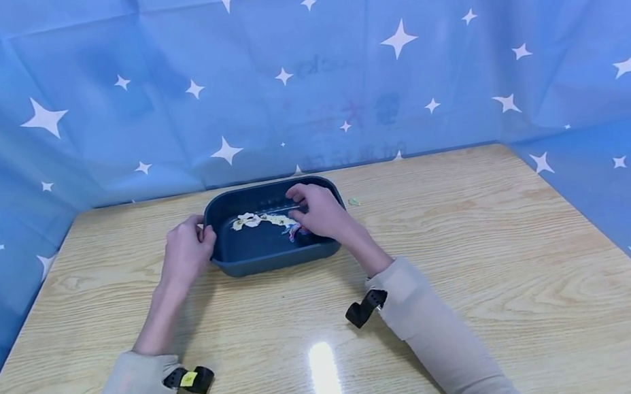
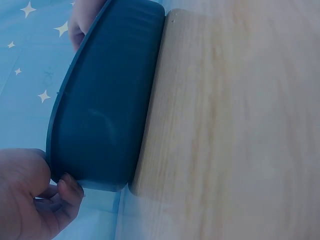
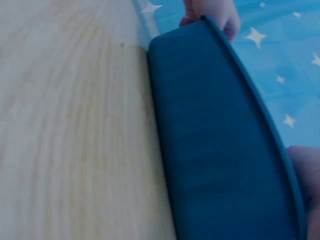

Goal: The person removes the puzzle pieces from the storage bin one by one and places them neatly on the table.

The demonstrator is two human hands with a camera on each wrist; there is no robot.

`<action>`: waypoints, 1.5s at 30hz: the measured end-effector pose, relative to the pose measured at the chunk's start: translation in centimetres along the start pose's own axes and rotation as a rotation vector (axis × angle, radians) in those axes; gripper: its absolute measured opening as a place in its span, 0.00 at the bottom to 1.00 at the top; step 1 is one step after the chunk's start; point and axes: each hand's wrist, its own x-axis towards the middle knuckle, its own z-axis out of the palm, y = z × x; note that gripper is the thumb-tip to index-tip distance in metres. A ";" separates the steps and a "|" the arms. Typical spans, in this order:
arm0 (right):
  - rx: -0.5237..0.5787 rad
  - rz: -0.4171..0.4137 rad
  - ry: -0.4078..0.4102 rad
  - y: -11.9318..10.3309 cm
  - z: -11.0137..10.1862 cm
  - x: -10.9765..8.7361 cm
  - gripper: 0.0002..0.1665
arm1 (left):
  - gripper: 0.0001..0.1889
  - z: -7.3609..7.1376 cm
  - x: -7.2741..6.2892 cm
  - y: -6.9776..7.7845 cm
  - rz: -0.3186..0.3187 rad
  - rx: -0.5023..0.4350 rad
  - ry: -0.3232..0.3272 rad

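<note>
A dark blue rectangular bin (image 1: 276, 262) stands on the wooden table near its back edge. My left hand (image 1: 187, 245) grips the bin's left end, thumb and fingers at the rim; the left wrist view shows the fingertips (image 2: 70, 192) curled against its outer wall. My right hand (image 1: 320, 210) reaches over the right end into the bin, thumb and index finger curved with a gap between them. Inside lie a cream-white lumpy strip (image 1: 260, 219) and a small blue and red piece (image 1: 293, 231), close by my right thumb. In the right wrist view the bin wall (image 3: 215, 125) hides my right fingertips.
A small green scrap (image 1: 353, 202) lies on the table (image 1: 457, 271) just right of the bin. Behind the table hangs a blue curtain (image 1: 302, 109) with white stars, close to the bin's far side.
</note>
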 end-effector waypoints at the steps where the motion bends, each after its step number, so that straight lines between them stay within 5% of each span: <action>1: -0.027 0.010 -0.017 0.0 0.1 0.0 0.25 | 0.18 0.0 0.0 0.0 -0.002 0.000 0.000; 8: -0.141 0.108 -0.120 0.0 0.6 -0.1 0.32 | 0.18 -0.1 0.1 -0.1 -0.002 0.001 0.002; 15: -0.226 0.173 -0.164 -0.4 0.7 -0.4 0.27 | 0.18 -0.1 0.0 0.0 -0.006 -0.007 0.000; 23: -0.215 0.131 -0.154 -0.3 0.9 -0.1 0.17 | 0.18 -0.1 0.0 -0.1 -0.015 -0.007 -0.004; 30: -0.193 0.166 -0.172 -0.3 0.8 -0.1 0.19 | 0.18 -0.1 0.1 -0.2 -0.018 -0.009 -0.009; 36: -0.118 0.151 -0.146 -0.2 0.8 -0.2 0.07 | 0.18 0.0 0.2 -0.2 -0.017 -0.003 -0.007; 45: -0.032 0.104 -0.071 0.0 0.7 -0.5 0.06 | 0.17 0.0 0.1 -0.2 -0.016 -0.008 -0.009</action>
